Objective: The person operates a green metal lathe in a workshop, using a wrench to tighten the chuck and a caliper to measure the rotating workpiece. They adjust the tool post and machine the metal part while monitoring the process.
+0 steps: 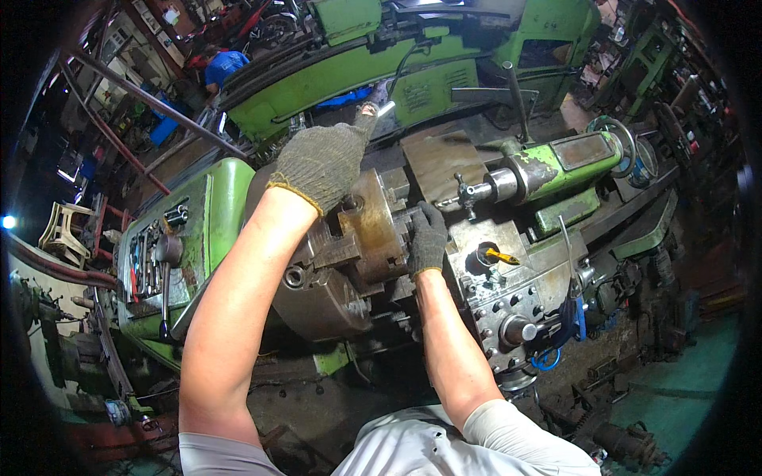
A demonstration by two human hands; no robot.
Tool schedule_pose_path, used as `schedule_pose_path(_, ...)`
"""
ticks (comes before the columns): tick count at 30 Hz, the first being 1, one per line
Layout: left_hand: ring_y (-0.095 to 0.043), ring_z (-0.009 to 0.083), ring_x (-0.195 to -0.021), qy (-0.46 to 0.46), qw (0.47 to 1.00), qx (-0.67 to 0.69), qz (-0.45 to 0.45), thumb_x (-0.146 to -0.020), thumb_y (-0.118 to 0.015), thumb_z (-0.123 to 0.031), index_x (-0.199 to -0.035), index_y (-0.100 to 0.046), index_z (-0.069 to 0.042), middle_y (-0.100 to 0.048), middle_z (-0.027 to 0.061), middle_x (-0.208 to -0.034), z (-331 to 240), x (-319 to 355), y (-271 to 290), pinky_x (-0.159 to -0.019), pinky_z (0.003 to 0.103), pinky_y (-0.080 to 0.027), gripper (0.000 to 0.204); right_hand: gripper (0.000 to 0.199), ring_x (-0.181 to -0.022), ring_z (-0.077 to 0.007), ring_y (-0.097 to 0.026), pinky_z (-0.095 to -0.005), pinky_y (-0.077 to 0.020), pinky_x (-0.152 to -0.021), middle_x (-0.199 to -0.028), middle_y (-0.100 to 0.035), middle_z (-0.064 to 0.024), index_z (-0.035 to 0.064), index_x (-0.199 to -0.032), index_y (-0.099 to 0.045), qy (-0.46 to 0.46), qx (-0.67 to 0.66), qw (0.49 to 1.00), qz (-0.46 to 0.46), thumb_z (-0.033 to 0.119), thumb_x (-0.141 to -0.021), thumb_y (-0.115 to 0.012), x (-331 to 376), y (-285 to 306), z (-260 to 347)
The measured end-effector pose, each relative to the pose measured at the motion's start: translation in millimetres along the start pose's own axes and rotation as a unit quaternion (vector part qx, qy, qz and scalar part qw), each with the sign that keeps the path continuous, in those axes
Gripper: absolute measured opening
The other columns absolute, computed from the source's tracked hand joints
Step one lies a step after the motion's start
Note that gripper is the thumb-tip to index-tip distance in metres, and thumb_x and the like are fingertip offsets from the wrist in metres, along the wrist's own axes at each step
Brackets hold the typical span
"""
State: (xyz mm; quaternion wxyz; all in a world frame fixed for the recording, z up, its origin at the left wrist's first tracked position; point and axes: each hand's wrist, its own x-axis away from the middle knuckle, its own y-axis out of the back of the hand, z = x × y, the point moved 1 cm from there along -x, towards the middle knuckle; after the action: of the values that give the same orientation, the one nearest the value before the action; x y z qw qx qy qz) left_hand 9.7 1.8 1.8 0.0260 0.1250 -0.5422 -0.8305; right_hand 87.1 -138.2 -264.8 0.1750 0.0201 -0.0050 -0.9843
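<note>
My left hand [321,163], in a dark grey knitted glove with a yellow cuff, is raised over the chuck [321,305] of a green lathe. Its fingers point away from me, and a short, bright rod-like piece [386,109] shows just beside their tips; I cannot tell whether they are closed on it. My right hand [429,236], gloved alike, lies at the right-hand side of the brownish metal workpiece [371,230], fingers reaching up along it; whether they grip anything I cannot tell. The workpiece sits at the chuck, below and to the right of my left hand.

To the right of my right hand, the small chuck with a cross handle [468,194] extends from the green tailstock [563,166]. Nearer me, a yellow-handled tool [502,255] lies on the carriage [508,293]. At my left, wrenches [144,262] lie on the green headstock [226,198] beside a lever with a round knob [168,249]. Beyond the lathe, a person in a blue shirt [225,68] bends forward.
</note>
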Motion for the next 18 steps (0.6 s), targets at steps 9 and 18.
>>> schedule_pose_path(9, -0.074, 0.0340, -0.076, 0.002, 1.000, 0.012, -0.021, -0.097, -0.048, -0.009, -0.147, -0.046, 0.001, -0.072, 0.0176, -0.091, 3.9, 3.6, -7.7, -0.062, 0.046, -0.059, 0.051, 0.034, -0.113, -0.0263, -0.062, -0.0371, -0.0485, -0.098, -0.122, -0.066, -0.0151, 0.0008, -0.124, -0.066, -0.104, -0.112, 0.988, -0.004, 0.021, -0.096, -0.065, 6.5, -4.4, 23.3)
schedule_pose_path(18, -0.074, 0.0346, -0.076, 0.004, 1.000, 0.011, -0.004, -0.097, -0.048, -0.009, -0.146, -0.046, 0.000, -0.072, 0.0179, -0.091, 1.5, 2.2, -1.4, -0.062, 0.046, -0.059, 0.050, 0.038, -0.114, -0.0252, -0.062, -0.0368, -0.0491, -0.099, -0.123, -0.066, -0.0152, -0.0021, -0.125, -0.064, -0.029, -0.034, 0.999, -0.002, 0.024, -0.098, -0.063, 1.8, -4.3, 1.7)
